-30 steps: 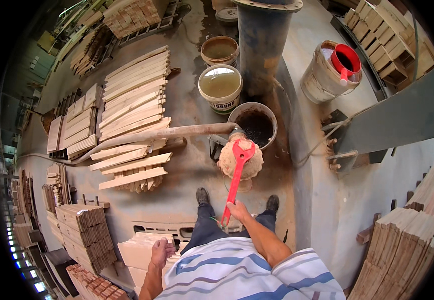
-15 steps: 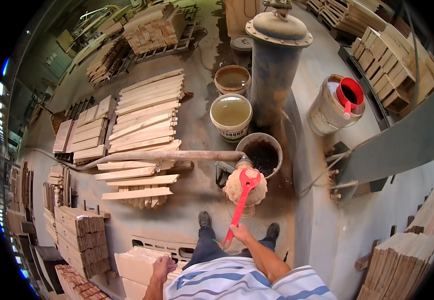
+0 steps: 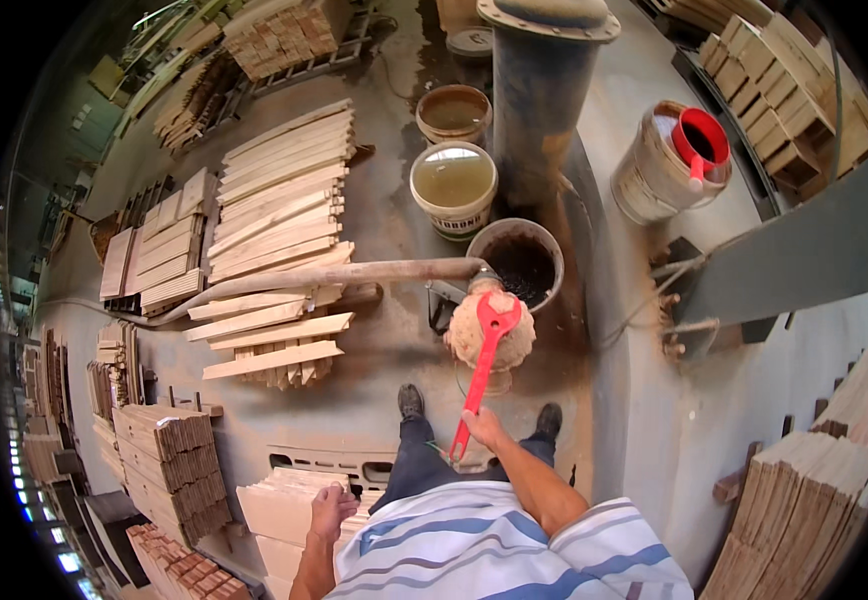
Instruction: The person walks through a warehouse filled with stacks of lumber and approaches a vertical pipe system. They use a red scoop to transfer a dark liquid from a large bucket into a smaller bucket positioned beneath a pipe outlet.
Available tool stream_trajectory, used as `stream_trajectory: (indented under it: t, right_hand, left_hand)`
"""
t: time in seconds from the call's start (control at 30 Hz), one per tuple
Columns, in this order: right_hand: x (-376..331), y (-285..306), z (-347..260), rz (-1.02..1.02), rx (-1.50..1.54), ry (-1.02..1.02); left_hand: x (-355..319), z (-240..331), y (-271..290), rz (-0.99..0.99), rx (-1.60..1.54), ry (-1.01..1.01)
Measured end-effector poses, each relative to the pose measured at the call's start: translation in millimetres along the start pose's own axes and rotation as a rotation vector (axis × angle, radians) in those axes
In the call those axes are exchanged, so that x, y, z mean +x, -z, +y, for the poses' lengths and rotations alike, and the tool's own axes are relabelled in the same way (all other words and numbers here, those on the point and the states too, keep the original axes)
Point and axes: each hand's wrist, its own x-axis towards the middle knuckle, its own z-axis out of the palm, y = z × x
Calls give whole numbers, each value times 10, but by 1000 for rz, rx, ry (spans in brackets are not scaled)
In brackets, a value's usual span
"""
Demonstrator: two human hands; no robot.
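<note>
In my right hand (image 3: pixel 486 428) is a big red open-end wrench (image 3: pixel 489 365), gripped near its lower end. Its jaw overlaps a round, lumpy, pale crusted mass (image 3: pixel 510 340) at the end of a thick dusty hose (image 3: pixel 354 272). Whether the jaw touches the mass, I cannot tell. Just behind that stands a bucket with dark contents (image 3: pixel 544 235). My left hand (image 3: pixel 332 510) hangs low at the left with fingers loosely curled and nothing visible in it, beside a stack of pale boards (image 3: pixel 279 515).
Two buckets of murky liquid, one white (image 3: pixel 469 218), stand beyond, next to a tall dark cylinder (image 3: pixel 536 115). Long wooden strips (image 3: pixel 279 220) lie at the left. On the right are a bucket (image 3: pixel 642 185) with a red scoop (image 3: pixel 709 130) and a grey metal beam (image 3: pixel 794 270).
The view has shifted, so the buckets and hose sit higher in the picture. My right hand still grips the wrench, its jaw still over the crusted mass.
</note>
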Motion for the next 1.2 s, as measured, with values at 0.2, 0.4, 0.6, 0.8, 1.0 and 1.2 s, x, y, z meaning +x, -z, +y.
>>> stream_trajectory:
  t: [0.2, 0.4, 0.6, 0.8, 1.0, 1.2]
  right_hand:
    - [-97, 13, -102, 18, -18, -52]
    - [-26, -51, 42, -53, -7, -75]
    - [152, -183, 249, -8, -13, -138]
    - [127, -133, 218, -1, -12, -140]
    - [174, -200, 242, 26, -54, -122]
    - [110, -185, 201, -50, 78, -153]
  left_hand:
    - [-27, 90, -44, 30, 67, 2]
    - [14, 147, -23, 11, 69, -40]
    - [74, 176, -91, -6, 78, -14]
    - [-3, 325, -139, -21, 239, 32]
    - [178, 138, -41, -40, 124, -57]
    - [54, 300, -185, -46, 82, -12]
